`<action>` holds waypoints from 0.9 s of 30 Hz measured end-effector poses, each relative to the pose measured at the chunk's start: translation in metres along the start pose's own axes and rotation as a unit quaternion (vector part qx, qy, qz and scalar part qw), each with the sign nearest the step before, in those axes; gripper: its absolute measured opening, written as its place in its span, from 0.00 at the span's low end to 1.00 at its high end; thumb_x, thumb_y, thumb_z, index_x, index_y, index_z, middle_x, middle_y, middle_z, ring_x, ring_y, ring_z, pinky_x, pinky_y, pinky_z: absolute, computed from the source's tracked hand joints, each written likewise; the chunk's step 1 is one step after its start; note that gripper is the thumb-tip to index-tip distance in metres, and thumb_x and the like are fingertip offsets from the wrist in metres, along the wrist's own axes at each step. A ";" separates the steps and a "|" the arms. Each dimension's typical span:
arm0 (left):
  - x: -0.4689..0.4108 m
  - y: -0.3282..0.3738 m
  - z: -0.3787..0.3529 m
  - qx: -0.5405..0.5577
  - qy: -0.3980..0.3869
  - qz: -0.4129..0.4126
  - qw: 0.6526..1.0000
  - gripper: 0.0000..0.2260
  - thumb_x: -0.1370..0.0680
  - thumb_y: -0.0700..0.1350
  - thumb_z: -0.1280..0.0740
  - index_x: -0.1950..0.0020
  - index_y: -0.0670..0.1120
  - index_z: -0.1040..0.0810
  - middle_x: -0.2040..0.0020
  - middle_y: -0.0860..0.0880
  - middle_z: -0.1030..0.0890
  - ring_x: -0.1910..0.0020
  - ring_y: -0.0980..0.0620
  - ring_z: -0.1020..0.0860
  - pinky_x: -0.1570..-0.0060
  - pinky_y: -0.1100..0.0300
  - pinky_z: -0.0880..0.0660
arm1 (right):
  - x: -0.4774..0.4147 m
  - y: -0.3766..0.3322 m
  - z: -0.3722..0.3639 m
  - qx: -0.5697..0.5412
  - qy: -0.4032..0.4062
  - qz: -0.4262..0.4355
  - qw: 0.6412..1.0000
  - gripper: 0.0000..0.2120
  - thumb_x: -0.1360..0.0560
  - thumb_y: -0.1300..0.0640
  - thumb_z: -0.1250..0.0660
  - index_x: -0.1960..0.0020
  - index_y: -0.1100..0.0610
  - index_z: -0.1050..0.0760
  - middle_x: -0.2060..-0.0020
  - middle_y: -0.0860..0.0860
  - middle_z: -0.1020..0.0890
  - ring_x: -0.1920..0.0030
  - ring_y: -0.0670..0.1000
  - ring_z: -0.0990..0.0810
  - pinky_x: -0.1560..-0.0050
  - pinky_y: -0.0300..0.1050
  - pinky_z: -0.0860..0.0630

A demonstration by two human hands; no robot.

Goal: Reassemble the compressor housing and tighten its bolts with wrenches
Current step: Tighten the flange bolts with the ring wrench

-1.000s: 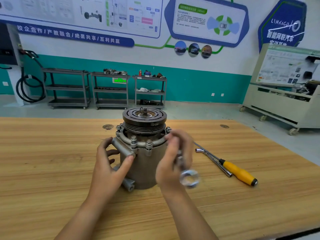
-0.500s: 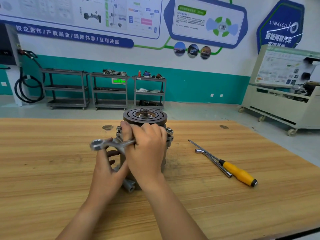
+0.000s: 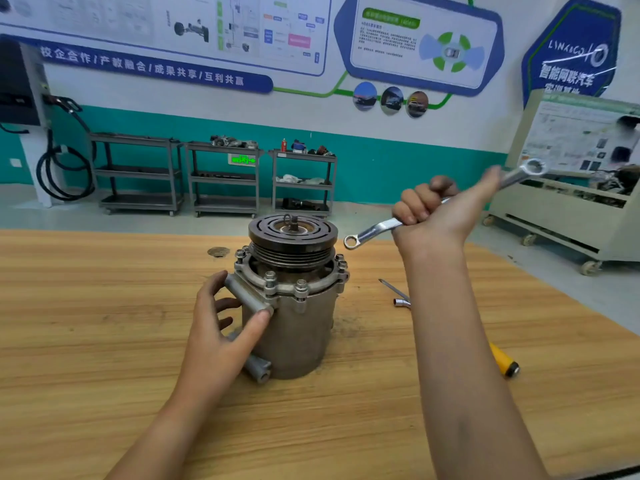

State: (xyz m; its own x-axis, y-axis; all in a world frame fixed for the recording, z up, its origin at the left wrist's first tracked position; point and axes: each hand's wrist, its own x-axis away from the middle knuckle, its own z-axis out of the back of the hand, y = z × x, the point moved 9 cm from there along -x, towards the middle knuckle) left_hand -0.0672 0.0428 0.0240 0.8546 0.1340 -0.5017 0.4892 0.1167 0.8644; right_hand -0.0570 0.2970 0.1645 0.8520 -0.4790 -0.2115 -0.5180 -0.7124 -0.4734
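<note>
Compressor housing [image 3: 294, 327] upright mid-tabletop [image 3: 104, 306], left hand [image 3: 221, 327] gripping its left side, right hand [image 3: 433, 216] clenched on the wrench [image 3: 374, 232] high to the right, well clear, long axis sloping down-left toward the flange bolts [image 3: 270, 280]; right-side one looks nearest, hard to tell.

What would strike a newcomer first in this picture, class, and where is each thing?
A grey compressor stands upright on the table, a dark pulley on top and bolts around its flange. The right hand holds a wrench in the air to its right, clear of the bolts, while the left hand grips the compressor's side tube. A yellow-handled screwdriver lies partly behind the right forearm.
</note>
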 end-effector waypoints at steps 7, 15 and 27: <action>-0.002 -0.004 0.002 0.031 -0.012 0.011 0.999 0.33 0.33 0.51 0.24 0.35 0.62 0.38 0.37 0.67 0.32 0.43 0.66 0.27 0.48 0.65 0.29 | -0.029 0.058 0.033 -0.034 0.067 -0.158 0.985 0.25 0.20 0.42 0.48 0.69 0.56 0.39 0.84 0.47 0.43 0.85 0.46 0.47 0.84 0.34 0.50; -0.002 -0.005 0.002 0.022 -0.010 0.014 1.000 0.29 0.35 0.50 0.29 0.39 0.67 0.38 0.40 0.71 0.32 0.43 0.68 0.27 0.48 0.63 0.29 | -0.042 0.054 0.037 -0.005 0.071 -0.147 0.987 0.23 0.19 0.45 0.49 0.69 0.56 0.39 0.84 0.46 0.42 0.85 0.46 0.46 0.84 0.34 0.50; -0.001 -0.001 0.001 0.018 -0.008 0.014 1.000 0.31 0.38 0.54 0.31 0.37 0.63 0.37 0.41 0.71 0.32 0.46 0.71 0.27 0.50 0.64 0.29 | -0.041 0.058 0.046 0.024 0.095 -0.177 0.979 0.20 0.18 0.50 0.51 0.67 0.55 0.39 0.84 0.46 0.43 0.86 0.46 0.46 0.83 0.33 0.49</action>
State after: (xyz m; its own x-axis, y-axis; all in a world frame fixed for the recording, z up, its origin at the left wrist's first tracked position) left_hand -0.0684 0.0416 0.0232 0.8706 0.1213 -0.4768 0.4706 0.0771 0.8790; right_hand -0.1186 0.2985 0.1066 0.9456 -0.2961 0.1351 -0.1840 -0.8287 -0.5285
